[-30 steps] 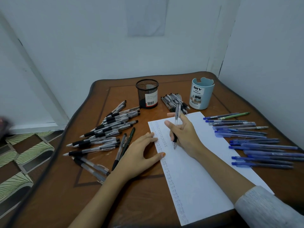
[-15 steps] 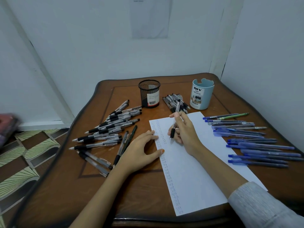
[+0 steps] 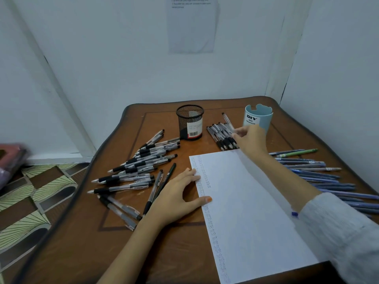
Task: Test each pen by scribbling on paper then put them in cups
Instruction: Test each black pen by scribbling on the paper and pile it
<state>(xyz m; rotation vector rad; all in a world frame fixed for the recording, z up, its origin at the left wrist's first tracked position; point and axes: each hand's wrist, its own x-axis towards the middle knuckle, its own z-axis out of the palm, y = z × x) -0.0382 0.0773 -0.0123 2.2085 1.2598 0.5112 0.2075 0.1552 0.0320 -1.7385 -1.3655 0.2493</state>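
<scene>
The right hand (image 3: 251, 141) reaches to the far side of the brown wooden tabletop (image 3: 160, 253). Its curled fingers pinch the lower end of a clear black-grip pen (image 3: 227, 120), which slants up over a small heap of similar pens (image 3: 220, 136) lying between the black wire-mesh cup (image 3: 189, 121) and the pale blue plastic cup (image 3: 258, 117). The left hand (image 3: 174, 199) lies flat with its fingers spread, thumb and fingertips pressing the left edge of the white sheet of paper (image 3: 246, 201), where faint scribble columns run. A larger scatter of black-grip pens (image 3: 143, 165) lies left of the sheet, and a row of blue pens (image 3: 320, 175) lies right of it.
</scene>
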